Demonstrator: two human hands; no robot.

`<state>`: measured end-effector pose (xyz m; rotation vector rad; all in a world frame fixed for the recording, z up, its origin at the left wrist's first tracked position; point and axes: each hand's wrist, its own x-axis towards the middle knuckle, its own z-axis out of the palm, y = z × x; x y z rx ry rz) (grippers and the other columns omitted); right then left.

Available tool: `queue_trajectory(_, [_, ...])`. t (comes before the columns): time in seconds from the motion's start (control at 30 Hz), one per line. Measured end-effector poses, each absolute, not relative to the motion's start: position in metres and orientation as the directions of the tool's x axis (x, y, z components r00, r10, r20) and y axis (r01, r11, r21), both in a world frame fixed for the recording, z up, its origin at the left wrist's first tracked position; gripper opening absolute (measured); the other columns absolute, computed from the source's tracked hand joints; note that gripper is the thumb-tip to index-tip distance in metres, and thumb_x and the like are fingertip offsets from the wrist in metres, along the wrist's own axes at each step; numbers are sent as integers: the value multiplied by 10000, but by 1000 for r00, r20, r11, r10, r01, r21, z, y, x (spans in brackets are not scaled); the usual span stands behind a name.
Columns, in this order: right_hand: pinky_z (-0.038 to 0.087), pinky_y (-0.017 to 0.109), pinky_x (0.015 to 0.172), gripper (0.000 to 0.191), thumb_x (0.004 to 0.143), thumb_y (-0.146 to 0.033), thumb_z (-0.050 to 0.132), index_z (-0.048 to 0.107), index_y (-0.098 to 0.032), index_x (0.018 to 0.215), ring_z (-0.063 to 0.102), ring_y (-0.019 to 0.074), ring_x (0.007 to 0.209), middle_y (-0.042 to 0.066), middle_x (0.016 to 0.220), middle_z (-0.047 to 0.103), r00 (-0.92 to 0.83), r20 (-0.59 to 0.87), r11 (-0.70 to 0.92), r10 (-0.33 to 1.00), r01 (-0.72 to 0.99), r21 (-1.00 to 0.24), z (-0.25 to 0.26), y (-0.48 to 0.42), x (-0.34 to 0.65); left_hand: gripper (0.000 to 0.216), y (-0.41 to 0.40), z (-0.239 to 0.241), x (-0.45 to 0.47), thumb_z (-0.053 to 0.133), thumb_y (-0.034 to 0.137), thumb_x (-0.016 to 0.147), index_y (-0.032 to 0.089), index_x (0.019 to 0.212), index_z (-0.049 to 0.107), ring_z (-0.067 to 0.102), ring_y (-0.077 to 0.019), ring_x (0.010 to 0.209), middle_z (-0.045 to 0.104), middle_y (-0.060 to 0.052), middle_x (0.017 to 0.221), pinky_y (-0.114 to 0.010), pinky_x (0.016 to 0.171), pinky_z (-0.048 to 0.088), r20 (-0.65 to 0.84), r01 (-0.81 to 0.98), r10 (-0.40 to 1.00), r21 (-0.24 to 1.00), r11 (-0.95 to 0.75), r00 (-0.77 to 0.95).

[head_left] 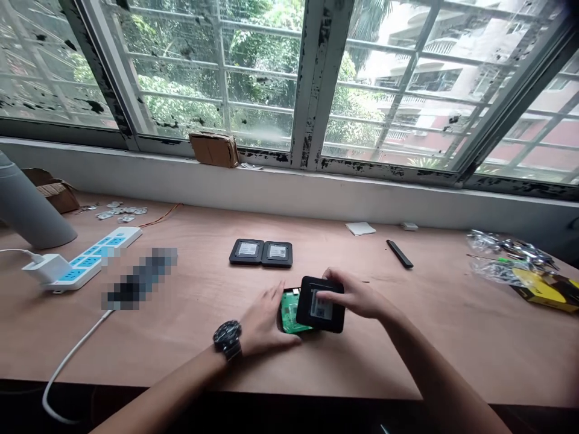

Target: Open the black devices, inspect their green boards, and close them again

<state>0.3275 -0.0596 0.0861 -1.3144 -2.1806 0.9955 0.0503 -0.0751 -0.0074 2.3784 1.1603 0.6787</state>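
Note:
My right hand (357, 294) pinches a black square plastic cover (310, 304) with a white printed label, its thumb lying across the label. The cover is tilted above the right part of a green circuit board (292, 310), hiding much of it. A dark edge shows at the board's left side. Beside that edge rests my left hand (265, 319), wearing a black watch (227, 339) on the wrist. Its fingers are apart, reaching along the left side, while the thumb points along the near side. Beyond the hands, two black labelled square cases (261, 253) lie side by side.
At left are a white power strip (93, 259), a blurred-out object (140, 280) and a grey cylinder (34, 205). A black stick-like item (399, 254), a white card (360, 228) and plastic bags with a yellow box (545, 289) lie right. The table's front edge (362, 395) is close.

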Motion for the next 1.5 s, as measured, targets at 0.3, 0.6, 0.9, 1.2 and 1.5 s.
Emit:
queue_trajectory(0.3, [413,522,1063,205,1007,-352,524,719,-301,971,569,306,1224,65,1190,708,-654,181,672,735,666,-324,95,-77,375,880,-150,-21,2,642,625,896,308,1593,209,529,-331,1349,510,-99,1508,-478,1093,484,291,811,896,395,-431,335])
queue_trajectory(0.6, [534,511,966,216,982,-328,540,752,-343,940,598,311,1222,53,1315,643,-445,287,529,848,737,-421,3,-102,416,849,-139,-21,37,667,538,913,352,1603,209,617,-352,1248,610,-52,1422,-471,983,557,292,859,933,399,-320,212])
queue_trajectory(0.9, [531,438,1028,309,1024,-300,436,738,-340,1078,593,271,1284,17,1481,540,-412,205,455,888,714,-533,-7,-108,413,780,-148,-19,43,544,504,988,321,1622,128,599,-309,1285,548,-68,1491,-460,1027,539,304,864,917,353,-360,258])
queue_trajectory(1.2, [246,577,1241,877,917,-659,551,168,-312,1625,172,364,1543,57,1693,167,-313,33,308,949,903,-298,-15,-125,432,800,-141,-29,-21,508,631,965,305,1620,187,267,-352,1517,232,-68,1665,-579,1223,247,202,883,883,127,-452,423])
queue_trajectory(1.5, [177,563,1264,962,896,-725,518,60,-302,1629,102,353,1554,25,1700,46,-341,0,330,940,911,-248,-16,-123,429,817,-139,-36,-22,477,650,972,324,1626,112,233,-336,1529,154,-41,1676,-572,1241,204,186,886,885,111,-450,426])
